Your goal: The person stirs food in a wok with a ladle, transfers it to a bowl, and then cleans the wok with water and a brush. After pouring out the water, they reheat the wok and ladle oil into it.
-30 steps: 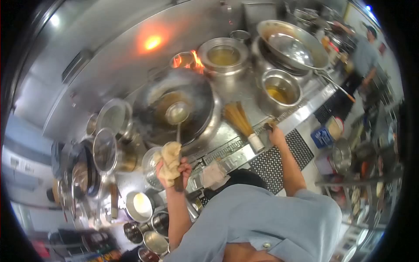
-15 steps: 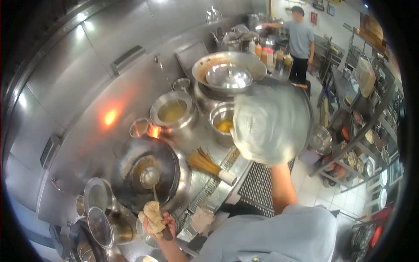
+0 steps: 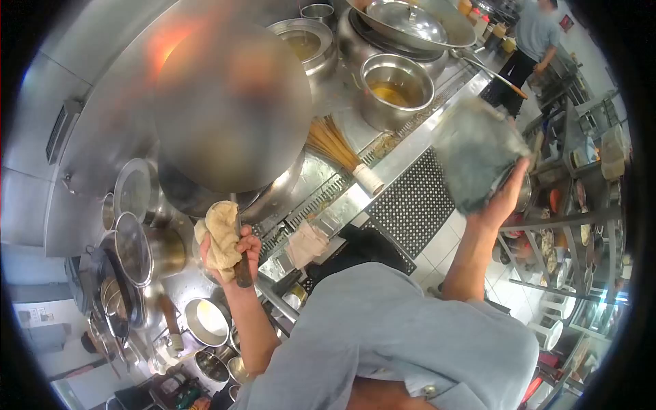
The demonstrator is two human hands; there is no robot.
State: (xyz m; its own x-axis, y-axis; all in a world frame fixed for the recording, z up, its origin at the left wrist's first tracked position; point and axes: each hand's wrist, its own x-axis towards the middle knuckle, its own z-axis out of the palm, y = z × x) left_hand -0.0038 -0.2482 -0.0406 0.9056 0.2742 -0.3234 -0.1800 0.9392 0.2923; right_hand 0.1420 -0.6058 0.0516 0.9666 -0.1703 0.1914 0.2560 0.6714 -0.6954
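My left hand (image 3: 247,249) is closed round a folded tan cloth (image 3: 223,236) and the dark handle of a ladle (image 3: 242,270). The handle runs up toward the wok, and the ladle's bowl is hidden. Over the dark wok (image 3: 179,195) hangs a large, round, blurred grey shape (image 3: 232,116) that covers most of it; I cannot tell what it is. My right hand (image 3: 502,195) is raised over the floor on the right, its fingers at the edge of a motion-blurred, grey-green, pale-edged thing (image 3: 471,157).
A bamboo brush (image 3: 335,140) lies beside the wok. Behind it stand a pot of yellow liquid (image 3: 396,85) and a wide pan (image 3: 461,24). Several pots, including a steel pot (image 3: 167,253), crowd the left. Another person (image 3: 536,37) stands at the back right near shelving (image 3: 547,219).
The view has swung left and down. The blurred grey shape now covers the wok, where the ladle bowl showed before. My right hand's thing looks smaller and darker and has tilted.
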